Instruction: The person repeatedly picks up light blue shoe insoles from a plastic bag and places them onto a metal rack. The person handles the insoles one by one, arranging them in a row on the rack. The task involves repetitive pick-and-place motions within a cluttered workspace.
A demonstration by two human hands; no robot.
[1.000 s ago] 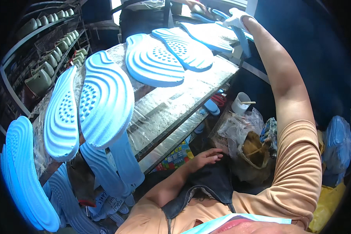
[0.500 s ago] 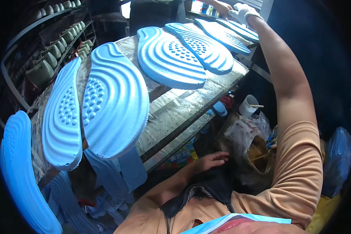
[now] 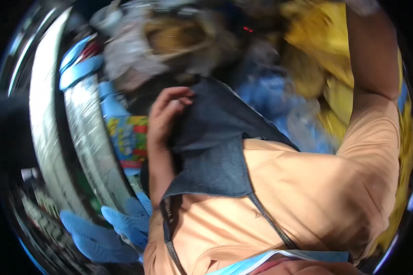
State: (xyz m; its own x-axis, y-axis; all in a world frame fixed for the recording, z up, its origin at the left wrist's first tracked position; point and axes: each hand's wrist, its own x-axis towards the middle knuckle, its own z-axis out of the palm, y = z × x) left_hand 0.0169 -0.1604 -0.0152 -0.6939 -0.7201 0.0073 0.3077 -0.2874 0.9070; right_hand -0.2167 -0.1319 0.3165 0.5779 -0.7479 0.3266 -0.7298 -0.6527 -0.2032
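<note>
My dark apron (image 3: 213, 165) lies across my front, and I place everything by it. My left hand (image 3: 167, 107) is at the apron's left edge, bare, with its fingers loosely bent, neither spread wide nor clenched; they grip nothing that I can see, and I cannot tell whether their tips brush the cloth. My right arm reaches up and away on the apron's right; the right hand (image 3: 363, 6) is a pale blur cut off by the rim, so I cannot tell how far open its fingers are or what they hold. The blue insoles (image 3: 96, 236) hang to the lower left of the apron, by the near end of the bench (image 3: 46, 114), with another blue cluster (image 3: 126, 220) between them and the apron. Between the bench and the apron runs a lower board (image 3: 94, 142), with a blue sole-like piece (image 3: 80, 73) at its far end. A brightly printed box (image 3: 131, 137) sits just left of my left wrist. Past the far end of the apron are a clear plastic bag (image 3: 133, 46) and an open sack (image 3: 174, 34), both smeared by motion; beyond its right edge lie a blurred blue bundle (image 3: 280, 101) and yellow sacking (image 3: 323, 27).
</note>
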